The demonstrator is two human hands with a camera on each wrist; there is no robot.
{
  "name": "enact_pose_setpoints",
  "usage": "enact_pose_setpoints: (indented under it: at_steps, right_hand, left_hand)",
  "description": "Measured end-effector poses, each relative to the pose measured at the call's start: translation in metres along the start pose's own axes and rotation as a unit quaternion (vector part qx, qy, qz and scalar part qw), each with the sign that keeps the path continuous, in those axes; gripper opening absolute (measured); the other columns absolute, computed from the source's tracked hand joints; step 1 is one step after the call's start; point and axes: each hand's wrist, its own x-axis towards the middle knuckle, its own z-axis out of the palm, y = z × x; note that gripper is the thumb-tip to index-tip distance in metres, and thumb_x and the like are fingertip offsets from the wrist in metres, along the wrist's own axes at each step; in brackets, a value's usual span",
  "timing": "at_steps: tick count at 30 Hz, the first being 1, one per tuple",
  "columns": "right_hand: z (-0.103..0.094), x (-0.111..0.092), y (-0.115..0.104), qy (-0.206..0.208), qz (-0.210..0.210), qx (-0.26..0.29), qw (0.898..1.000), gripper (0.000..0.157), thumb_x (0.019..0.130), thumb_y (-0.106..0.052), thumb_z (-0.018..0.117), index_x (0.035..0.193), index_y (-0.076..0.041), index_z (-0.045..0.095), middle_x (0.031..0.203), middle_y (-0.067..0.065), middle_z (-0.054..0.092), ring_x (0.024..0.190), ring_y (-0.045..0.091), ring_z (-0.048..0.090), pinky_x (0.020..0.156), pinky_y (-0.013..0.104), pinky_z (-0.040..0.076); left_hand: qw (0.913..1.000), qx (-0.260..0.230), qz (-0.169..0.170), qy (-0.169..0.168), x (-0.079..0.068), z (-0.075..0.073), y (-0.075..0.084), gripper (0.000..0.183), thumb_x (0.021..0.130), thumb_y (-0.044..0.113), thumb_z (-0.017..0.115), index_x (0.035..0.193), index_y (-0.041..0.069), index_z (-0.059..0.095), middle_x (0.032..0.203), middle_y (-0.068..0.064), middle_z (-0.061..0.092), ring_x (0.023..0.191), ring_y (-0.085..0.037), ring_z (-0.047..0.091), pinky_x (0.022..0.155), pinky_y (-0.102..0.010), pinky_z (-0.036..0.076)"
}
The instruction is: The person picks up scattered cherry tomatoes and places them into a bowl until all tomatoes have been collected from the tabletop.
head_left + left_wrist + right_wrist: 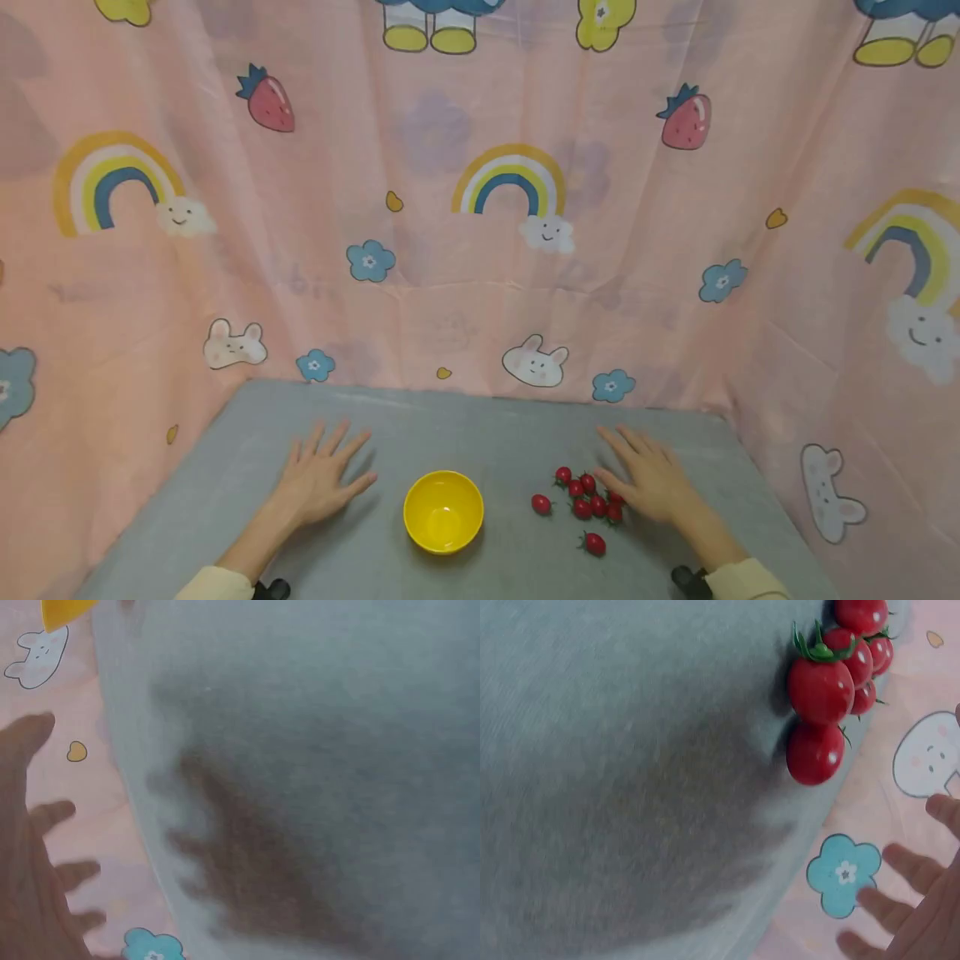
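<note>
A yellow bowl (443,512) stands on the grey table between my two hands, nothing in it. My left hand (318,479), fingers spread and straight, hovers to the left of the bowl, casting a shadow in the left wrist view. On the bowl's right lie several cherry tomatoes (582,508) with green stems, most in a cluster. One tomato (541,504) sits apart toward the bowl, another (594,544) nearer me. My right hand (651,477) is spread beside the cluster, its thumb overlapping a tomato in the head view. In the right wrist view, tomatoes (821,690) show close up.
A pink curtain (450,317) printed with rainbows, strawberries and bunnies hangs behind and at both sides of the grey table (420,425). Dark straps with black devices (690,582) are on both wrists, beside pale yellow sleeves (217,583).
</note>
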Motion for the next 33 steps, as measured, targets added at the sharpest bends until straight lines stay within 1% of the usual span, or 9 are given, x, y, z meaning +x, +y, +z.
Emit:
enact_pose_setpoints:
  at_steps: [3, 5, 9, 11, 14, 19, 25, 29, 33]
  right_hand:
    - [-0.002, -0.001, 0.006, 0.005, -0.02, 0.055, 0.998, 0.061, 0.099, -0.04, 0.067, 0.148, -0.007, 0.05, 0.143, 0.024, 0.051, 0.127, 0.049, 0.05, 0.097, 0.067, 0.04]
    - [-0.005, -0.003, 0.01, 0.0, -0.023, 0.101, 0.995, 0.057, 0.098, -0.034, 0.069, 0.144, -0.005, 0.053, 0.139, 0.021, 0.056, 0.12, 0.044, 0.056, 0.093, 0.062, 0.046]
    - [-0.011, -0.007, 0.017, -0.023, -0.005, 0.188, 0.982, 0.05, 0.099, -0.025, 0.07, 0.141, -0.003, 0.055, 0.131, 0.02, 0.06, 0.106, 0.039, 0.063, 0.084, 0.056, 0.052]
    - [-0.013, -0.009, 0.021, -0.029, 0.006, 0.215, 0.976, 0.047, 0.098, -0.022, 0.07, 0.139, -0.003, 0.057, 0.127, 0.02, 0.062, 0.103, 0.036, 0.065, 0.082, 0.054, 0.053]
    - [-0.014, -0.013, 0.03, -0.031, 0.017, 0.236, 0.971, 0.044, 0.098, -0.019, 0.07, 0.137, -0.002, 0.059, 0.124, 0.021, 0.064, 0.099, 0.032, 0.066, 0.08, 0.051, 0.054]
    - [-0.016, -0.022, 0.041, -0.039, 0.025, 0.244, 0.969, 0.042, 0.098, -0.019, 0.071, 0.134, 0.0, 0.06, 0.122, 0.02, 0.066, 0.096, 0.027, 0.067, 0.077, 0.04, 0.056]
    - [-0.018, -0.028, 0.049, -0.041, 0.022, 0.262, 0.964, 0.043, 0.098, -0.018, 0.071, 0.134, 0.001, 0.06, 0.123, 0.019, 0.066, 0.095, 0.026, 0.068, 0.077, 0.036, 0.055]
    - [-0.015, -0.029, 0.05, -0.046, 0.026, 0.273, 0.96, 0.043, 0.097, -0.019, 0.072, 0.133, 0.001, 0.061, 0.122, 0.018, 0.066, 0.095, 0.026, 0.068, 0.078, 0.037, 0.056]
    - [-0.008, -0.031, 0.052, -0.046, 0.026, 0.282, 0.958, 0.044, 0.096, -0.018, 0.073, 0.133, 0.002, 0.059, 0.121, 0.019, 0.066, 0.095, 0.025, 0.068, 0.078, 0.038, 0.056]
  left_hand:
    - [0.998, -0.057, 0.025, -0.012, -0.003, 0.005, -0.003, 0.066, 0.096, 0.055, 0.063, 0.148, 0.015, 0.054, 0.15, -0.018, 0.047, 0.137, -0.048, 0.039, 0.105, -0.071, 0.028]
    - [0.9929, -0.11, 0.036, -0.027, -0.005, 0.007, -0.005, 0.061, 0.097, 0.049, 0.067, 0.143, 0.012, 0.057, 0.144, -0.013, 0.055, 0.131, -0.041, 0.049, 0.104, -0.063, 0.036]
    - [0.9726, -0.223, 0.036, -0.056, -0.01, 0.007, -0.01, 0.049, 0.097, 0.04, 0.07, 0.133, 0.009, 0.063, 0.13, -0.007, 0.064, 0.115, -0.03, 0.062, 0.097, -0.052, 0.047]
    - [0.9607, -0.269, 0.031, -0.062, -0.012, 0.006, -0.011, 0.045, 0.097, 0.037, 0.071, 0.13, 0.007, 0.064, 0.126, -0.008, 0.066, 0.11, -0.028, 0.064, 0.095, -0.05, 0.049]
    - [0.9466, -0.315, 0.021, -0.067, -0.014, 0.005, -0.01, 0.043, 0.097, 0.033, 0.072, 0.129, 0.006, 0.064, 0.123, -0.008, 0.067, 0.106, -0.025, 0.066, 0.093, -0.046, 0.051]
    - [0.9283, -0.362, 0.031, -0.081, -0.019, 0.004, -0.002, 0.045, 0.096, 0.027, 0.074, 0.132, 0.004, 0.061, 0.121, -0.01, 0.068, 0.103, -0.023, 0.069, 0.089, -0.041, 0.054]
    - [0.9114, -0.393, 0.057, -0.108, -0.021, 0.005, 0.015, 0.049, 0.094, 0.024, 0.076, 0.136, 0.005, 0.058, 0.126, -0.011, 0.065, 0.109, -0.029, 0.066, 0.093, -0.045, 0.051]
    - [0.9036, -0.407, 0.058, -0.121, -0.02, 0.008, 0.026, 0.053, 0.094, 0.025, 0.077, 0.139, 0.008, 0.055, 0.133, -0.011, 0.061, 0.114, -0.031, 0.063, 0.096, -0.05, 0.049]
    - [0.9025, -0.408, 0.057, -0.127, -0.021, 0.011, 0.035, 0.059, 0.092, 0.029, 0.078, 0.142, 0.009, 0.053, 0.138, -0.01, 0.058, 0.119, -0.033, 0.059, 0.098, -0.052, 0.047]
